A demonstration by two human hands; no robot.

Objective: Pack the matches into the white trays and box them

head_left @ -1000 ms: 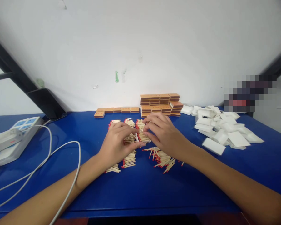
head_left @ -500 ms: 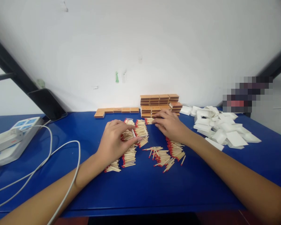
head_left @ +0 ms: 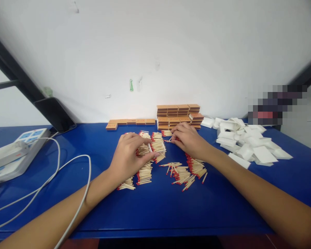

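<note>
Red-tipped matchsticks [head_left: 180,171] lie in several small heaps on the blue table [head_left: 150,211]. My left hand [head_left: 129,155] rests on the left heaps, fingers curled around a white inner matchbox tray [head_left: 150,148] with sticks at it. My right hand [head_left: 188,138] is farther back, near the stacked boxes, fingertips pinched on a few matchsticks [head_left: 168,140]. Orange matchbox sleeves [head_left: 178,116] are stacked against the wall, with a flat row of them [head_left: 131,122] to the left.
A pile of white inner trays [head_left: 248,141] lies at the right. At the left are a white power strip [head_left: 14,154], white cables [head_left: 67,173] and a dark phone [head_left: 55,114] leaning on the wall. A blurred object [head_left: 274,103] sits at the far right.
My right hand left the heap beside my left hand and moved back and right toward the stacked boxes, uncovering a heap of matchsticks. My left hand has stayed in place.
</note>
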